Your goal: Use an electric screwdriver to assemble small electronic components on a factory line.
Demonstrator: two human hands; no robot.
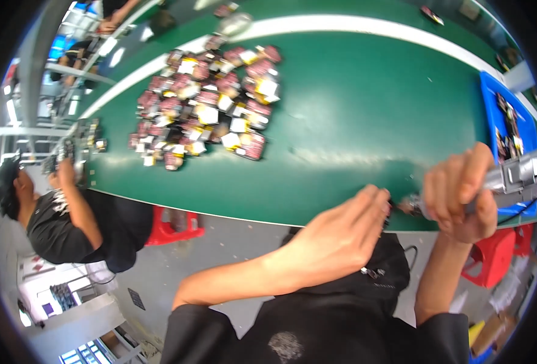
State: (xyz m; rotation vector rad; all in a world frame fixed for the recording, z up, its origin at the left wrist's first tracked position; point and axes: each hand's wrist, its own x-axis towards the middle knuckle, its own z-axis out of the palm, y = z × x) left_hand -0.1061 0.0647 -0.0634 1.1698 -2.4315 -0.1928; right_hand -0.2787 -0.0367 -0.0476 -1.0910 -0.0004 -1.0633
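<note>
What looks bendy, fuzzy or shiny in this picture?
Bendy: in the head view, the white strip curves like a bow, because of the fisheye lens. Fuzzy: in the head view, the pile of small parts is smeared, and the tip of the silver tool is blurred. Shiny: in the head view, pale glare streaks the green table.

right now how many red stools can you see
2 clearly: one red stool by the co-worker at left, another below the table's right end; a third may be partly hidden there.

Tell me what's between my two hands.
In the head view, a grey tool's tip points from your right hand toward a small dark part at your left hand.
</note>
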